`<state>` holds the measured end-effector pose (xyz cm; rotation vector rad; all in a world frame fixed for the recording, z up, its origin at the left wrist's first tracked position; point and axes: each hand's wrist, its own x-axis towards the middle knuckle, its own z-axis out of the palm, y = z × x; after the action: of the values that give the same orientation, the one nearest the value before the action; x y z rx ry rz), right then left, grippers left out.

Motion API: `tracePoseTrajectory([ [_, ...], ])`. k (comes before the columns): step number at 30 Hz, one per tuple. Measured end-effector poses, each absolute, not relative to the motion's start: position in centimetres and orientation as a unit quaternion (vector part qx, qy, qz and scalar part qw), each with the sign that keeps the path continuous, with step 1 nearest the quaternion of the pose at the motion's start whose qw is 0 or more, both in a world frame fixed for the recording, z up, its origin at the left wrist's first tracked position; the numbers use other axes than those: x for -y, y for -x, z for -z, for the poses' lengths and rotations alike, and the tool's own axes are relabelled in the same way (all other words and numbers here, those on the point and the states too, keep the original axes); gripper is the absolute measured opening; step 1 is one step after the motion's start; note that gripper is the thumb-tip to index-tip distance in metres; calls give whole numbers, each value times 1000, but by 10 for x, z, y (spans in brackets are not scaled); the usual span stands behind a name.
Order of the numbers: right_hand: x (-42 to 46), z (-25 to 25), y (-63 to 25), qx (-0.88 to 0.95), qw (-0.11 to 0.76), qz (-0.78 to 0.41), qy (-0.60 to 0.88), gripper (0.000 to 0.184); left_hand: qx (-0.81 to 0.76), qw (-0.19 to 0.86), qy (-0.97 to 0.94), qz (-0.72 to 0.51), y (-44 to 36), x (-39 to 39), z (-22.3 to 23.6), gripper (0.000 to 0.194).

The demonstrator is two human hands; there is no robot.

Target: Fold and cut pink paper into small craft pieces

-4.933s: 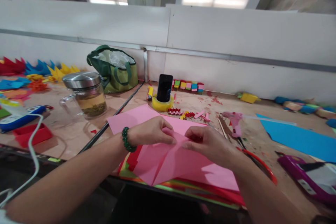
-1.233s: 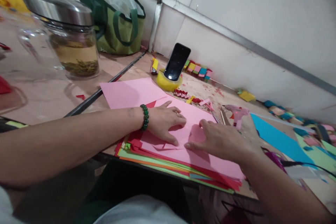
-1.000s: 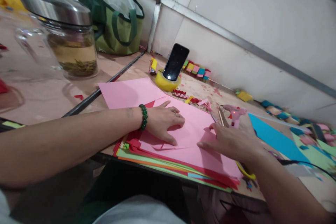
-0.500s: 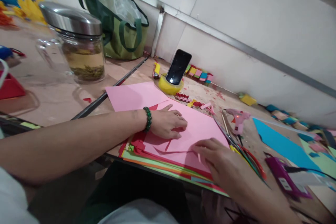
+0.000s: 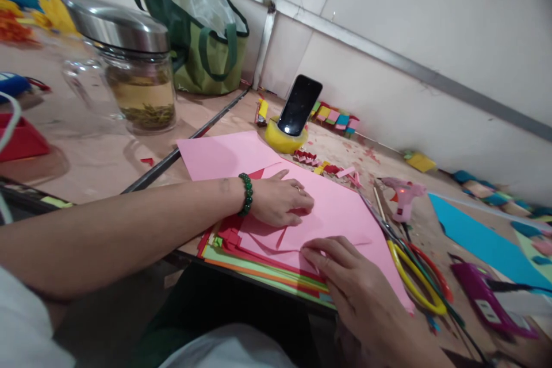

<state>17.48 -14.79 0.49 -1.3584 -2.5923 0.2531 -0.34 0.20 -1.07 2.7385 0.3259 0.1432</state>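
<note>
Pink paper (image 5: 340,198), right hand (image 5: 364,287) nearer bracelet (image 5: 245,194)

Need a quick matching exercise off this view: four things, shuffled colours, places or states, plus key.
1. phone
2. glue gun
3. mug
4. left hand

A. lidded, part full
B. resting on pink paper
C. propped in a yellow roll
D. pink, red light on

Pairs: 1-C, 2-D, 3-A, 4-B

Paper (image 5: 336,198) matt, smooth. Mug lid (image 5: 118,24) shiny metal; body clear glass. Phone scrn (image 5: 299,104) glossy blk. Bag (image 5: 215,60) matt cloth-like.
</note>
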Motion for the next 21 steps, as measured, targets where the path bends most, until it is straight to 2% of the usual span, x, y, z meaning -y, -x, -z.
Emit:
tracePoseTrajectory([
  [5, 147, -3, -178, 878, 109, -127, 448, 41, -124, 178, -975, -43, 3, 0, 8, 20],
  [12, 140, -9, -181, 868, 67, -176, 460, 41, -124, 176, -976, -39, 3, 0, 7, 23],
  [17, 136, -6, -192, 857, 83, -229, 454, 44, -126, 187, -973, -42, 4, -2, 10, 24],
  [21, 135, -4, -200, 850, 77, -257, 453, 44, -111, 199, -973, -41, 5, -4, 12, 42],
])
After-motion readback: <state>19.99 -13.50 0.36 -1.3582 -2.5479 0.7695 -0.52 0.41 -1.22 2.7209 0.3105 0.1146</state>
